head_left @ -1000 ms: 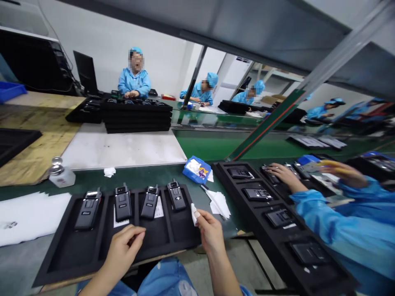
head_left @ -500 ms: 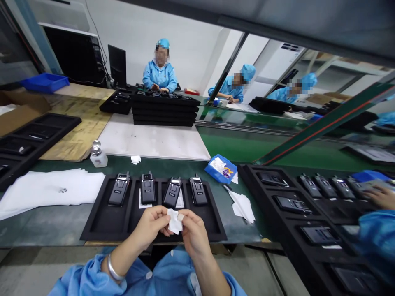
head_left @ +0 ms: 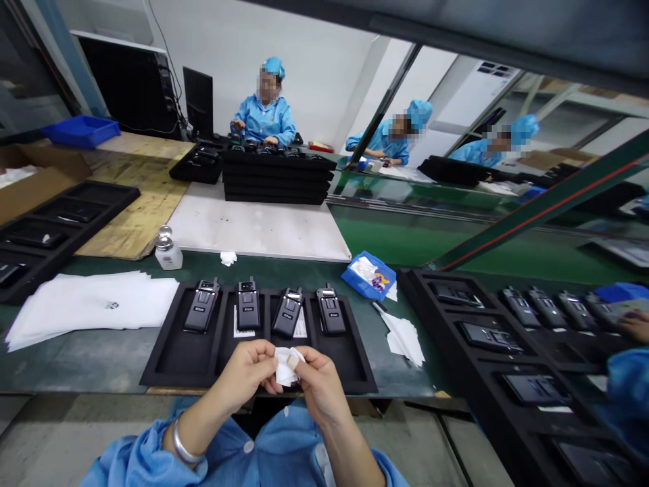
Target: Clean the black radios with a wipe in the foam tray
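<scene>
Between my two hands is a small crumpled white wipe point(head_left: 285, 374), over the front edge of a black foam tray point(head_left: 177, 368). My left hand point(head_left: 252, 367) pinches its left side, and my right hand point(head_left: 319, 379) grips the right side with the thumb laid across it. Several black two-way radios, among them one at the left point(head_left: 201, 308) and one at the right point(head_left: 330, 311), lie back side up in the tray's far part. White printed slips point(head_left: 244, 323) show partly beneath the middle ones.
White sheets point(head_left: 91, 304) and a pump bottle point(head_left: 168, 250) are at the left. To the right are a blue bin point(head_left: 369, 276), a folded white cloth point(head_left: 404, 338) and another foam tray point(head_left: 487, 379) with radios. A co-worker's sleeve point(head_left: 629, 385) is at far right; stacked trays point(head_left: 278, 179) stand ahead.
My fingers have bunched the wipe up, and my right thumb now lies further across it. The view has shifted slightly. The co-worker ahead has raised one hand.
</scene>
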Demonstrator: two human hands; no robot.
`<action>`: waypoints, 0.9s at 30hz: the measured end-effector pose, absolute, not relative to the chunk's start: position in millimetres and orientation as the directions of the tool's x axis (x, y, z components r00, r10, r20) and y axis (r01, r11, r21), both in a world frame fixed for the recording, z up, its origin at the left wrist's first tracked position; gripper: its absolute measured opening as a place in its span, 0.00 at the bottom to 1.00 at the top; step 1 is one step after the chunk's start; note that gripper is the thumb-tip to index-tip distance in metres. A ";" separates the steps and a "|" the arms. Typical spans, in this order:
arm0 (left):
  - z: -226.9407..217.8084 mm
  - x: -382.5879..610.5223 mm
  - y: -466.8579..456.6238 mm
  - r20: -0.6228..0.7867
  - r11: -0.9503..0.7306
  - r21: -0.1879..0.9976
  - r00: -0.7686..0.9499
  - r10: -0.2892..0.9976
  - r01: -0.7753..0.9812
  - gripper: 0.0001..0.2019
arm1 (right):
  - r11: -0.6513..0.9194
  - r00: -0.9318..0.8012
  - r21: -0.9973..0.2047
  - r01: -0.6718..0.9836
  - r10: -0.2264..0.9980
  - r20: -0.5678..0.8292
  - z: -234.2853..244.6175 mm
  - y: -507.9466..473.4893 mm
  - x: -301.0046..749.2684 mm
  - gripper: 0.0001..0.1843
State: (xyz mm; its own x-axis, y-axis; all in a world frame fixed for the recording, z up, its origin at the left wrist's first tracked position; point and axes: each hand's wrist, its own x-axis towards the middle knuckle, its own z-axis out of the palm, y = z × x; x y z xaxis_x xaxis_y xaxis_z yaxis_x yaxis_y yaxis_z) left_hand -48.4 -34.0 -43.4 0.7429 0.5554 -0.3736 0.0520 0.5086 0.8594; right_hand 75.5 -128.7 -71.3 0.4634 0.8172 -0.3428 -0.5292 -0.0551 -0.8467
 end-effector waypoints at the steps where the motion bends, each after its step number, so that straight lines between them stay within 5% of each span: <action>1: -44.8 -49.2 -34.4 -0.375 0.507 0.860 0.745 0.552 0.057 0.20 | -0.052 0.453 -0.828 -0.559 0.817 -0.357 -71.3 -128.9 75.6 0.20; 5: -54.7 -50.0 -34.1 -0.354 0.466 0.884 0.716 0.602 0.046 0.19 | -0.009 0.492 -0.856 -0.516 0.816 -0.305 -72.6 -130.6 73.0 0.18; 11: -68.6 -49.5 -35.7 -0.242 0.319 0.948 0.613 0.752 -0.017 0.15 | 0.051 0.543 -0.999 -0.007 0.839 0.039 -73.2 -139.9 65.1 0.14; 27: -82.7 -109.1 19.5 -0.143 0.137 0.989 0.549 0.823 0.053 0.08 | 0.104 0.147 -0.921 0.376 0.975 0.170 -70.3 -68.1 53.5 0.08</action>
